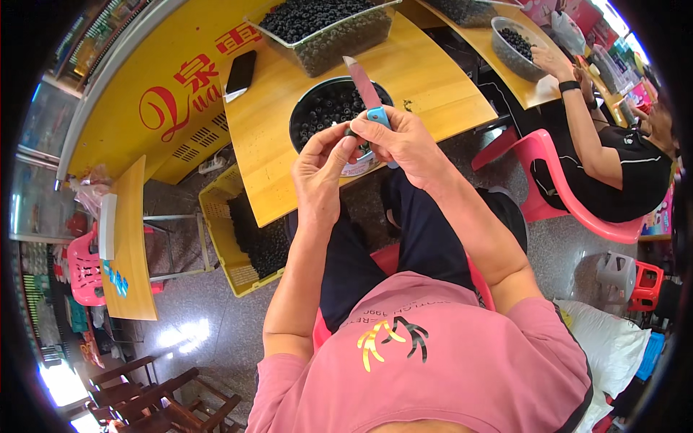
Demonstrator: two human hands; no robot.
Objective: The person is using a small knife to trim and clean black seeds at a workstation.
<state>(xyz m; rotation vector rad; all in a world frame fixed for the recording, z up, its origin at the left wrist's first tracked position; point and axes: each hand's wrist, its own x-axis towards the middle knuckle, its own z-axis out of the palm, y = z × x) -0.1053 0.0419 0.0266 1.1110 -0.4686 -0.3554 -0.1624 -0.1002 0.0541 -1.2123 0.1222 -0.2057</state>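
Knife (367, 92) in closed right grip (406, 138) — dark fruit (351, 133) in pinched left grip (322, 160)

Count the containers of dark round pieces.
5: a black bowl below the knife, a clear bin beyond it, another bin to its right, a clear bowl by another person's hand, a crate on the floor. Some may be hidden.
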